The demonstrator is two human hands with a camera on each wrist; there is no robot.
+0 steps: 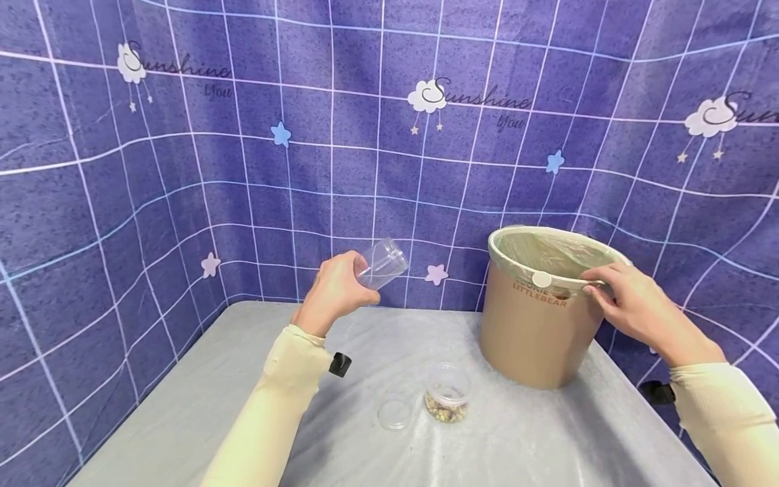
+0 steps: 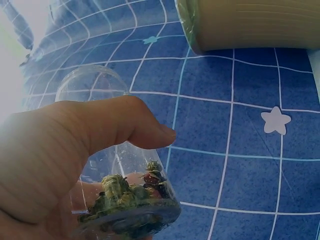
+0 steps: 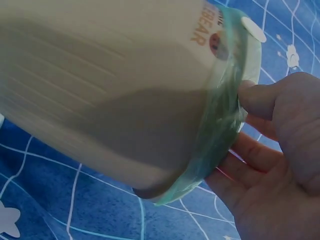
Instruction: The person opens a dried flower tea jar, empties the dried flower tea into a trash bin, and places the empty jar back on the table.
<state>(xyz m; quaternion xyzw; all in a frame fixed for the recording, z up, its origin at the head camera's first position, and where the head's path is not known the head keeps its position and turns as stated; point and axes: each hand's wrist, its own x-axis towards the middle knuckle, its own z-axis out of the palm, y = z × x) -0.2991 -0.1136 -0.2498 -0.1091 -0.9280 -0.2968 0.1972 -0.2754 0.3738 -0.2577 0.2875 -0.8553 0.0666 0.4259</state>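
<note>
My left hand (image 1: 341, 287) grips a clear plastic jar (image 1: 387, 265), tilted with its mouth toward the upper right. In the left wrist view, greenish and reddish-brown dried flower buds (image 2: 120, 192) lie at the jar's base, and the thumb wraps across its side. On the right, my right hand (image 1: 635, 304) pinches the pale rim of a tan trash bin (image 1: 535, 338). A thin green bag (image 3: 222, 125) is folded over that rim; the thumb presses on it while the other fingers lie behind the edge.
A second clear jar (image 1: 447, 382) with yellowish-brown dried bits at its bottom stands on the grey-covered table (image 1: 231, 379). Beside it lies a round clear lid (image 1: 395, 414). Purple-blue gridded cloth (image 1: 341, 176) hangs behind and at both sides.
</note>
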